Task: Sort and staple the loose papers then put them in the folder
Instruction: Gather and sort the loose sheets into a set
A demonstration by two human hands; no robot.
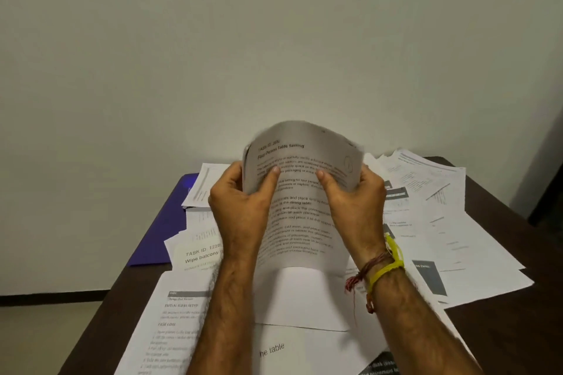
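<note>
We see the left hand [240,201] and right hand [355,195] both gripping the curled white printed sheet [300,192] upright, likely to read its heading for sorting; purple folder [161,222] waits aside.

A plain pale wall [274,24] fills most of the view, evenly lit. A dark wooden desk [502,344] stands against it (corner at right), above a dark baseboard [51,298] and pale floor [36,341].
</note>
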